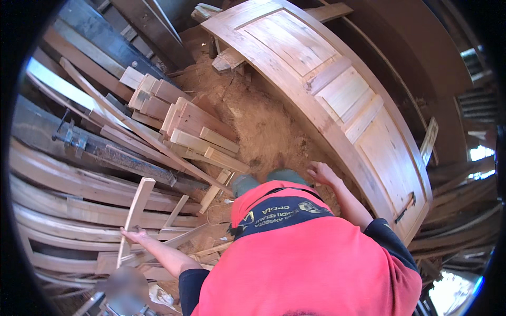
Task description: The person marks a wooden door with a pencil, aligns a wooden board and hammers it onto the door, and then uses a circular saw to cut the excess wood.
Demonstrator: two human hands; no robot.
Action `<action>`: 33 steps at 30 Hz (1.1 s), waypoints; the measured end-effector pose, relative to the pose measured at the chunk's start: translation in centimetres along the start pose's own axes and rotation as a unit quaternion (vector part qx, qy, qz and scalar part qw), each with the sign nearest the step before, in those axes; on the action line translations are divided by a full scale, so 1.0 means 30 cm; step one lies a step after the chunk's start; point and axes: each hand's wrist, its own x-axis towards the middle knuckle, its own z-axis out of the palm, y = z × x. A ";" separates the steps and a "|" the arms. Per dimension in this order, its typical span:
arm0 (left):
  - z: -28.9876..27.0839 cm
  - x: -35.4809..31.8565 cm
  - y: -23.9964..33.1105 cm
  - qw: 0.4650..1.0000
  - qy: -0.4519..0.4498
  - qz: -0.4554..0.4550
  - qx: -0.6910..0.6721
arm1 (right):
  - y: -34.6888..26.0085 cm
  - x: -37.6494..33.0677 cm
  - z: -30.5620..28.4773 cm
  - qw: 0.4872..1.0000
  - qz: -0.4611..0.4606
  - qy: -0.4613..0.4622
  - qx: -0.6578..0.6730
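Out to the left, my left hand (135, 235) is closed round a narrow wooden strip (138, 208), which stands tilted up from among other timber. My right hand (322, 174) hangs in front of me, fingers loosely bent and a little apart, with nothing visible in it. Beside it runs the near edge of a large panelled wooden door (337, 118), which lies raised above the ground. On the door's near end rests a dark tool with a handle (405, 208), perhaps a hammer; its kind is unclear.
Stacked cut boards (197, 124) lie ahead on the left. A long bar clamp (129, 160) and long planks (79, 181) fill the left side. Sawdust (269, 121) covers the floor between boards and door. A wooden block (229, 59) sits by the door's far end.
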 end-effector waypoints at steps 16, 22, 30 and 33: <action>0.216 0.090 -0.325 0.981 -0.049 -0.082 0.166 | 0.261 -0.524 0.476 0.963 0.214 0.139 0.085; 0.165 -0.665 -1.124 0.473 -0.715 0.117 0.501 | 0.053 -0.443 0.525 0.960 0.177 0.155 0.153; 0.146 -2.071 -0.849 0.034 -0.949 0.100 0.297 | 0.261 -0.783 0.846 0.829 0.372 0.280 0.309; 0.112 -2.175 -0.899 -0.070 -0.934 0.157 0.313 | 0.351 -0.955 1.097 0.728 0.448 0.377 0.358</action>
